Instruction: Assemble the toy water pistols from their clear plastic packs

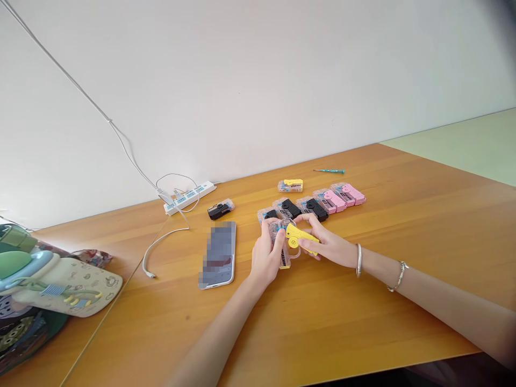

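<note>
On the wooden table (363,301) I see both hands pinching one small yellow-and-clear plastic toy gun (293,240); left hand (266,258) should steady it while right hand (326,244) fingers work gently.

Bright, even daylight; soft faint shadows under the forearms on the counter (363,322). Wide-angle bending at edges, dark vignette top-right corner.
</note>
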The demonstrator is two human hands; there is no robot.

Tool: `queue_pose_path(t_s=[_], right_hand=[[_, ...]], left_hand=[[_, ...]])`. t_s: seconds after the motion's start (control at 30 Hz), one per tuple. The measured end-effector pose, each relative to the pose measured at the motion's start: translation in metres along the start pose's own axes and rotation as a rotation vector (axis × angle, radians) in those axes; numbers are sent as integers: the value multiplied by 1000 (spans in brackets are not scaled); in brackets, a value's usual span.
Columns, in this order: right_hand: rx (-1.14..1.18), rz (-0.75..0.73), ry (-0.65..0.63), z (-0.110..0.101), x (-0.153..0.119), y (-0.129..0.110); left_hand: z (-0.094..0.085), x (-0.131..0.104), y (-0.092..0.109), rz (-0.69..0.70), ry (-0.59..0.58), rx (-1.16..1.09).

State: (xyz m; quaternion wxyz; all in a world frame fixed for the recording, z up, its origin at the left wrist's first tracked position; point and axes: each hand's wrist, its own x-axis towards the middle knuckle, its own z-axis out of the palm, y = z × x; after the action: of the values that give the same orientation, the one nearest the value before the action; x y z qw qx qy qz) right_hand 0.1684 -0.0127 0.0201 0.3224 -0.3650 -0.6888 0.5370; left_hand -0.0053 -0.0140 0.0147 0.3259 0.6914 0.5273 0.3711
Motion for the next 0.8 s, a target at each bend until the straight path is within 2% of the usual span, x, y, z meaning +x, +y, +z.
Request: queue_pose_path(t_s=[0.17, 0.5, 0.63, 0.8], right_hand=[[28, -2, -69, 0, -1, 1], [-233, -11, 73, 25, -9, 6], [-178, -62, 136, 26, -7, 11], [-124, -103, 144, 23, -6, 12]], left_hand=[[1, 0, 0, 7, -7, -60], [4, -8, 6, 7, 70, 66], [3, -10, 11, -32, 18, 88], [5, -9, 10, -56, -36, 12]])
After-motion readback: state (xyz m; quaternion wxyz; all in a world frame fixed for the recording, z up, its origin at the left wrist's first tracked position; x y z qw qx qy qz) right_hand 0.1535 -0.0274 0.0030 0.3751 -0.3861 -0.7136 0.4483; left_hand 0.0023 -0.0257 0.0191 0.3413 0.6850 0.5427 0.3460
